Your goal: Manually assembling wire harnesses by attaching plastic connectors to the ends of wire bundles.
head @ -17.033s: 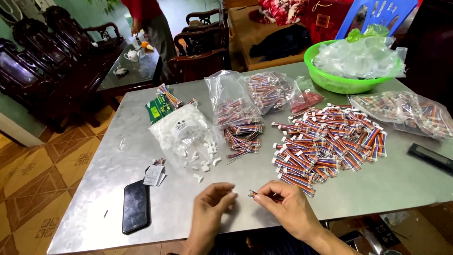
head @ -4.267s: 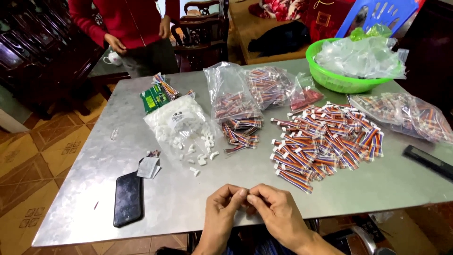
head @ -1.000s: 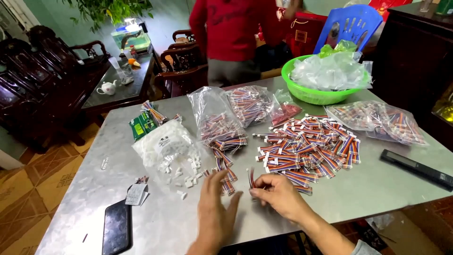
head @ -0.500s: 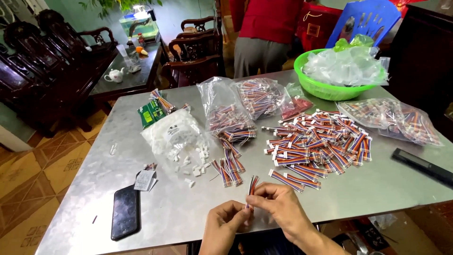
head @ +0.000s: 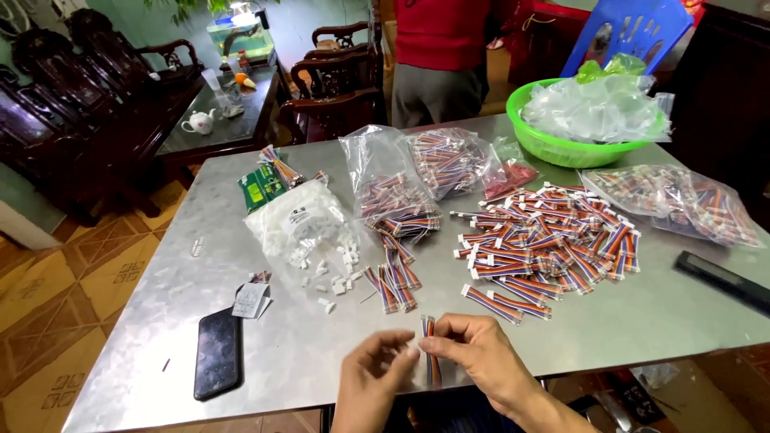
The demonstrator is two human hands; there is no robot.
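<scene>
Pinching a short multicoloured ribbon cable [head: 431,346], both hands' grips are closed on it: left hand [head: 370,383] at one side, right hand [head: 480,359] opposite, held upright just above tabletop [head: 642,313], prob. for steadiness. Loose white connectors [head: 333,273] & cable pile [head: 545,244] lie beyond.

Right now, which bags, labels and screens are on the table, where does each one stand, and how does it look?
Clear bag, centre-left: white small parts, spilling out.
Two clear bags, centre back: striped wire pieces.
Clear bag, far right: the same wires.
Green packet, back left: flat, rectangular.
Paper tag, left front: small, white.
Phone, left front: black, screen dark.
Green basin, back right: crumpled clear bags.
</scene>
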